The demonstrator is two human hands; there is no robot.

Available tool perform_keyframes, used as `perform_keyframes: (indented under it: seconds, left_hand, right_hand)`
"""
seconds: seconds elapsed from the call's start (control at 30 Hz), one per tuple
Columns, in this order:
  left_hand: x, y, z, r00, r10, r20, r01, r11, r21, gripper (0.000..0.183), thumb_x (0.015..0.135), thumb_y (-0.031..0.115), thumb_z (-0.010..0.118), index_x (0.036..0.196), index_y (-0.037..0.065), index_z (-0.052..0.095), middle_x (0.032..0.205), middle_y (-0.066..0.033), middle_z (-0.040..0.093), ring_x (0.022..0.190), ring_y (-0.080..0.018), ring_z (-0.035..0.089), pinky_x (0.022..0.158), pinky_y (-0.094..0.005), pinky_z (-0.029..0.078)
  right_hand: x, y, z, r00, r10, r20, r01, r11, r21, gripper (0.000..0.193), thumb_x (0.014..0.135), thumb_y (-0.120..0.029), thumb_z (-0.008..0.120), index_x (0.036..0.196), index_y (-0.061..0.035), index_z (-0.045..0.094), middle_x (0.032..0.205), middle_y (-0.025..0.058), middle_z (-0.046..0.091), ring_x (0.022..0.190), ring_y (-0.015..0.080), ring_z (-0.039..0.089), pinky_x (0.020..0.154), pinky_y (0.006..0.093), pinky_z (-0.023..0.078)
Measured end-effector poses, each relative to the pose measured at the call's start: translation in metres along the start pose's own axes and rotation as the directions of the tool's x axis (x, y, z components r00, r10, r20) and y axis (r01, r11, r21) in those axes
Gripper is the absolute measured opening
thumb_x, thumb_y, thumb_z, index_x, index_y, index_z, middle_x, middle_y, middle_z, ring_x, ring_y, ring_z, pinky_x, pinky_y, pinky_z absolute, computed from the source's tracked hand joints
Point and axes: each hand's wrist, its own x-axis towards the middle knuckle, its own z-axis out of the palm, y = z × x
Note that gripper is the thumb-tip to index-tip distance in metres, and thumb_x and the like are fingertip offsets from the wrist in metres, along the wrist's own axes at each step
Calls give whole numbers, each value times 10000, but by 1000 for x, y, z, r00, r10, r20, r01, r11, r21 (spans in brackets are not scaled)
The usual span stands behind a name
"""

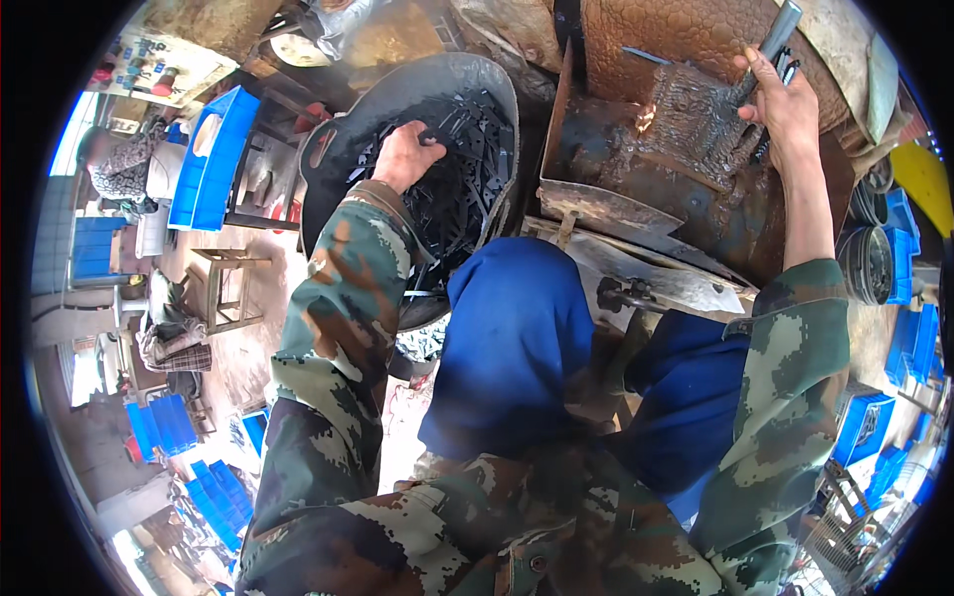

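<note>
My left hand reaches into a black rubber tub at the upper left, its fingers curled on a dark piece at their tips. Thin dark metal strips fill the tub in a loose heap. At the upper right my right hand is closed round a thick grey metal rod, with narrow black pieces beside it. That hand is over the right side of a rusty metal tray. A rough, wet-looking brown block sits in the tray, and a small bright orange spot shows at its left.
Blue cloth covers my knees just below the tub and tray. A wooden stool and a blue bin stand at the left, where another person is seen. Round metal tins and more blue bins are at the right.
</note>
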Motion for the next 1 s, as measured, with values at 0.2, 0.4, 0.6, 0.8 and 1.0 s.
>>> perform_keyframes:
  seconds: [0.2,0.4,0.6,0.8,1.0]
  left_hand:
    - [-8,11,-21,998,36,58,-20,966,-257,418,776,222,726,1083,-53,651,890,-128,724,863,-200,685,827,-328,514]
    - [-34,44,-47,975,185,121,-82,813,-577,215,902,148,566,1075,26,528,731,-38,592,676,-121,533,648,-277,428]
    - [-55,123,-65,949,183,256,145,468,-872,212,939,167,506,1130,91,453,738,-23,511,562,-96,457,492,-241,351]
    - [-59,207,-74,931,300,210,53,456,-888,185,955,130,494,1137,101,513,731,38,452,545,-13,336,488,-187,235]
    - [-52,307,-74,866,457,204,-39,467,-883,155,948,135,500,1072,61,557,693,55,447,528,-20,337,481,-198,242]
  right_hand:
    - [12,11,-4,999,-45,18,44,999,27,333,938,-355,692,1128,-82,687,976,-17,720,693,46,546,529,232,527]
    - [12,13,0,999,-50,23,48,997,62,339,934,-350,697,1126,-71,674,976,-1,722,764,63,586,533,235,528]
    - [13,17,-6,999,-36,-7,36,999,27,326,969,-308,652,1189,-67,637,1005,3,725,594,19,456,540,231,531]
    - [17,16,2,998,-68,5,66,989,136,217,954,-243,658,1002,-41,592,828,47,646,562,144,577,419,293,508]
    - [12,13,-1,995,-96,-16,97,986,132,219,944,-232,677,1002,-31,611,837,38,641,589,144,582,405,285,509]
